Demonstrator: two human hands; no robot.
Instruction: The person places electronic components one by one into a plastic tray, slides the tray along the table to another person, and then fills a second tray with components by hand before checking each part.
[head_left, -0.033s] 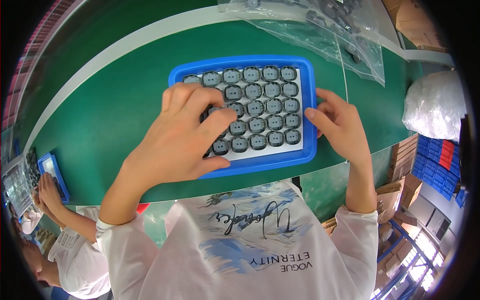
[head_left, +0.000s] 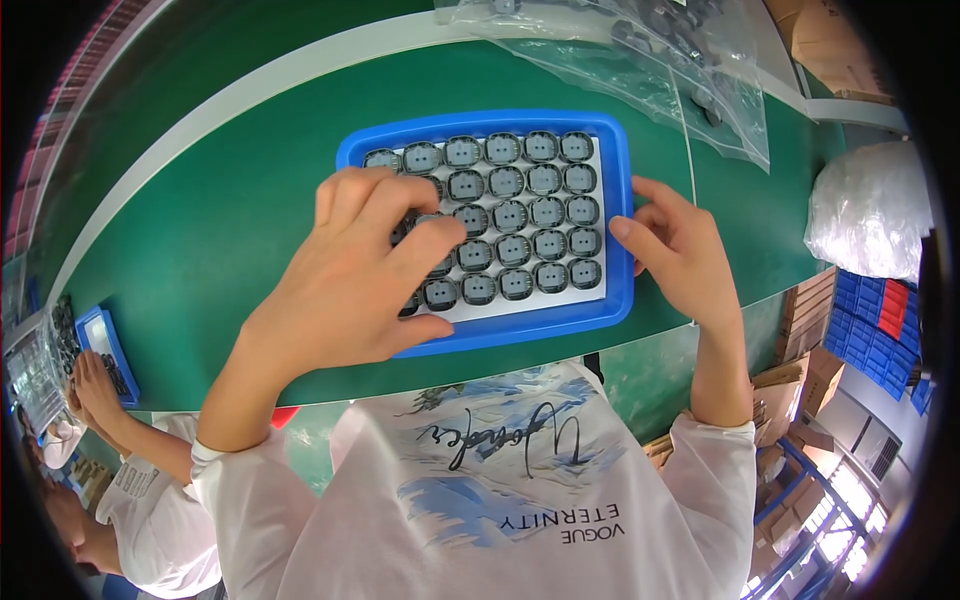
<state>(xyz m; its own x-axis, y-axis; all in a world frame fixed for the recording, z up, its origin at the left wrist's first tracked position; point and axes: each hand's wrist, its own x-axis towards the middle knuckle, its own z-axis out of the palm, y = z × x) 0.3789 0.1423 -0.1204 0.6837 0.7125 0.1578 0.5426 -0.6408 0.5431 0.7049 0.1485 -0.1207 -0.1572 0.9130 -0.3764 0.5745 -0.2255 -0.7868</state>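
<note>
A blue tray (head_left: 480, 336) lies on the green table, with rows of small dark round-cornered plastic housings (head_left: 513, 250) on a white sheet. My left hand (head_left: 350, 265) is over the tray's left side, fingers bent down among the housings and thumb spread apart near the front rim. It covers several housings, and the undersides of its fingers are hidden; I see nothing held in it. At the right rim, my right hand (head_left: 680, 240) has its thumb on the edge and its fingers curled against the outer side, gripping the tray.
Clear plastic bags (head_left: 640, 60) with dark parts lie at the table's back right. A wrapped bundle (head_left: 868, 210) and stacked blue bins (head_left: 870, 320) stand off to the right. At far left, a co-worker's hands (head_left: 95, 385) are at another blue tray (head_left: 122, 358).
My left hand has shifted slightly left over the housings. The right hand and the tray stay where they were.
</note>
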